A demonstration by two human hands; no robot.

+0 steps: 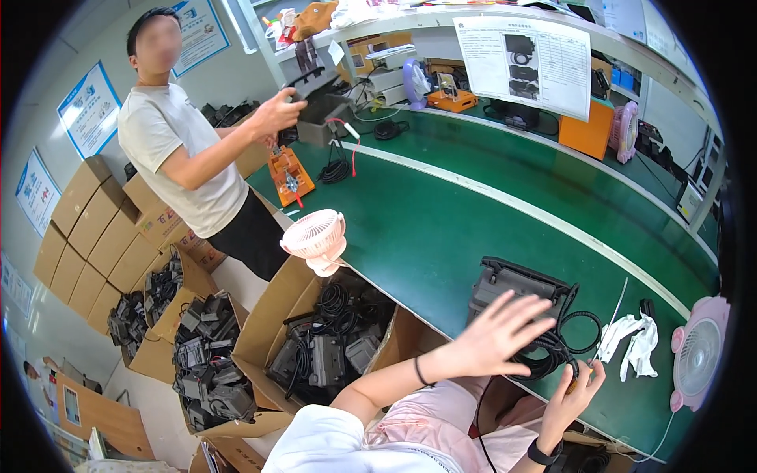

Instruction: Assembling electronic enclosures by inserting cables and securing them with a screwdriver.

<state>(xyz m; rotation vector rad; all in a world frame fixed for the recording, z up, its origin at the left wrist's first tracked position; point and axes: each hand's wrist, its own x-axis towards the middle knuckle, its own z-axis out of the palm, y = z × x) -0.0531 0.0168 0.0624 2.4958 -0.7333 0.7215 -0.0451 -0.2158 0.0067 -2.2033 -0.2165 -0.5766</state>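
Observation:
My left hand (505, 335) is open with fingers spread, held over the near side of a dark grey plastic box (493, 288) on the green bench. The hand hides part of the box and of a coiled black cable (544, 359) beside it. My right hand (579, 394) is closed round the yellow-and-black handle of what looks like a screwdriver (617, 306), its thin shaft pointing away from me. A loop of the cable (582, 331) lies between the box and the shaft. White gloves (637, 347) rest just right of the shaft.
On the green bench (441, 205) stand a pink fan (702, 355) at right and a pale fan (315, 236) at left. Cartons of grey boxes and cables (327, 355) crowd the floor at left. Across the corner, a co-worker (185, 150) handles another grey box (323, 118) near an orange fixture (289, 173).

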